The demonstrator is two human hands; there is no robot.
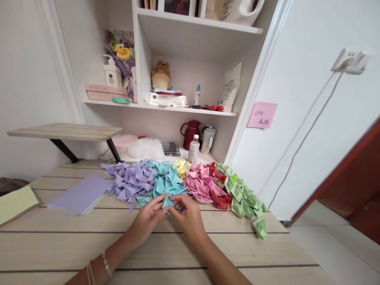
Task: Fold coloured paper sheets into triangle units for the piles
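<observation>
Bare forearms rise from the bottom edge; left hand (147, 220) and right hand (189, 217) meet at centre frame on a small teal folded paper piece (168, 201).

Both hands pinch the teal folded paper piece with closed fingertips, just above the pale wooden plank table (89, 245), at the near edge of a long heap of folded paper shapes (200, 184) in lilac, teal, yellow, pink, red and green. A stack of flat lilac paper sheets (80, 194) lies at left. Fingers hide most of the piece, so a slipping pinch could likely spoil a crease; a wrist pushed forward could scatter the heap, and the lone green folded shape (260, 227) at lower right sits near the table edge, where a nudge might drop it.
</observation>
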